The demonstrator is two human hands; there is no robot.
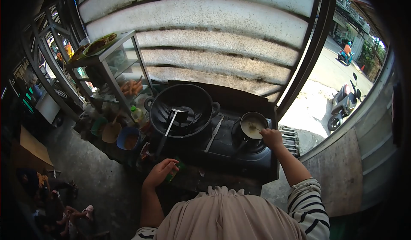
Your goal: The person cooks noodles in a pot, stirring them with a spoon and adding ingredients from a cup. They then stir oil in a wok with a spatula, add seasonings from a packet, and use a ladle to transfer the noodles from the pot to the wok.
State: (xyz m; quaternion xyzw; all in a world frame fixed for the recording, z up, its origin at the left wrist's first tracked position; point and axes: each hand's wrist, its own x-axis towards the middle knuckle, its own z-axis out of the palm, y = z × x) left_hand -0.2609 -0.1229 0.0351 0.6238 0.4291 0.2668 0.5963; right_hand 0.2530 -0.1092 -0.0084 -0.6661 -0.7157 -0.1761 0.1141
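On the right burner stands a small saucepan (pixel 242 119) with pale, cloudy liquid (pixel 251 130) in it. My right hand (pixel 271 138) is at its right rim, closed around the thin handle of a spoon whose lower end dips into the liquid. My left hand (pixel 161 172) is at the front left edge of the stove, its fingers curled against a small green packet (pixel 174 174), partly hidden by the hand. A large black wok (pixel 197 98) sits on the left burner, with a long-handled metal turner (pixel 171 122) lying in it. Between the two pans lies a knife (pixel 214 133).
Left of the wok, a glass display case (pixel 122 64) holds fried food, with a tray of food (pixel 100 44) on top. Below it stand a bottle (pixel 137 115), a blue tub (pixel 127 138) and other containers. Slatted metal panels (pixel 205 17) rise behind the stove (pixel 239 165). People sit at lower left.
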